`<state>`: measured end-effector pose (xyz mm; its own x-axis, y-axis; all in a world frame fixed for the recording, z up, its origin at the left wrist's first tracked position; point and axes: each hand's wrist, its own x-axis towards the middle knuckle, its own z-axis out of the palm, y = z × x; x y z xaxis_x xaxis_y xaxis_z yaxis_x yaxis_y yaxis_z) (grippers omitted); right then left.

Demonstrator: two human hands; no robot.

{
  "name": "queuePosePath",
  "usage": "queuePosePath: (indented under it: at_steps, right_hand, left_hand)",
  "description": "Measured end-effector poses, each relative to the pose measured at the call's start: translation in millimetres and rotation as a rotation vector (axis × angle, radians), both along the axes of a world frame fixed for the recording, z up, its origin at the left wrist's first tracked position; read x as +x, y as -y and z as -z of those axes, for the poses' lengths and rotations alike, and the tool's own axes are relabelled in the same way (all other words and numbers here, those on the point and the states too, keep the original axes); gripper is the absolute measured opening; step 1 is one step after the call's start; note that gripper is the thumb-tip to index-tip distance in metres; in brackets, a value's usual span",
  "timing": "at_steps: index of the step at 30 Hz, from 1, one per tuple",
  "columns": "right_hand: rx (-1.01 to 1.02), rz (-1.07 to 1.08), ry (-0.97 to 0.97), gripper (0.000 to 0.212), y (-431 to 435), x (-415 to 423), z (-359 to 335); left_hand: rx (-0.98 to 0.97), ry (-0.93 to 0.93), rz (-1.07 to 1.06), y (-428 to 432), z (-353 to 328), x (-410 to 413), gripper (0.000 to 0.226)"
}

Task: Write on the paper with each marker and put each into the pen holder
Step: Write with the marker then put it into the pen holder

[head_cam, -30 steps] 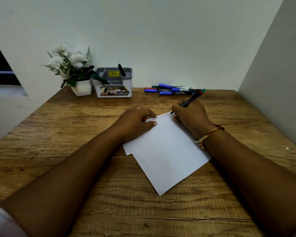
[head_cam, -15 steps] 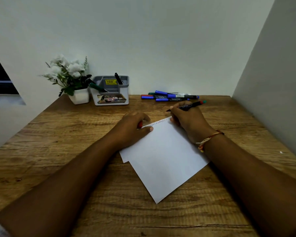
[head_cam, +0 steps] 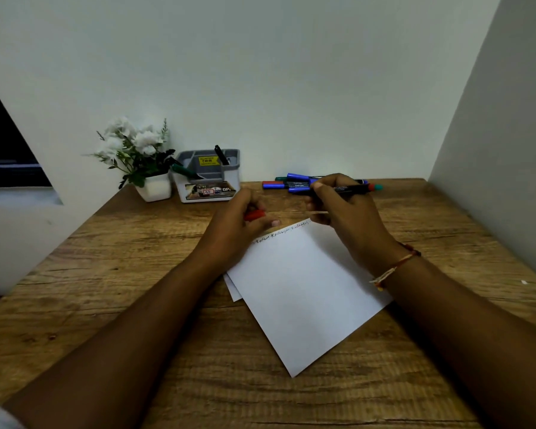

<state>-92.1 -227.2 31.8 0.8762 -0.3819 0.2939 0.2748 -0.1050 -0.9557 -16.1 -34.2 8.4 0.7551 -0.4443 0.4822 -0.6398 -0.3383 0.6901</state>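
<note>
A white sheet of paper (head_cam: 304, 292) lies on the wooden desk (head_cam: 121, 274), with a line of handwriting along its far edge. My right hand (head_cam: 344, 218) grips a black marker (head_cam: 353, 189), lifted off the paper and lying nearly level, its red-and-teal end pointing right. My left hand (head_cam: 242, 224) holds a red cap (head_cam: 254, 215) just beyond the paper's far left corner. A grey pen holder (head_cam: 209, 176) at the back holds a black marker and a green one. Several blue, green and red markers (head_cam: 288, 183) lie behind my right hand.
A white pot of white flowers (head_cam: 136, 159) stands left of the pen holder. White walls close off the desk at the back and right. A second sheet's edge (head_cam: 233, 289) shows beneath the top paper's left side.
My right hand has lifted the marker off the paper and turned it level. My left hand has come up from the sheet with the red cap. The camera view has tilted upward.
</note>
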Motion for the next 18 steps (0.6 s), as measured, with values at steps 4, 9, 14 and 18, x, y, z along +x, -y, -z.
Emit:
queuePosePath:
  at_steps: [4, 9, 14, 18]
  right_hand:
    - [-0.055, -0.044, 0.051, 0.015, -6.5, -7.2, -1.9]
    - [-0.076, -0.078, 0.103, 0.013, -12.6, -14.0, -5.3]
    - [-0.131, -0.13, 0.144, 0.011, -15.5, -17.9, -4.7]
    - [-0.202, -0.222, 0.181, 0.014, -20.7, -20.7, -3.4]
  left_hand:
    - [-0.018, 0.024, -0.002, -1.0, 0.9, 2.0, 0.027]
    - [-0.115, -0.029, 0.037, 1.3, 1.3, 3.0, 0.015]
    - [-0.524, -0.447, 0.159, 6.1, -7.9, -3.2, 0.019]
    - [-0.71, -0.678, 0.123, 4.2, -15.5, -3.4, 0.02]
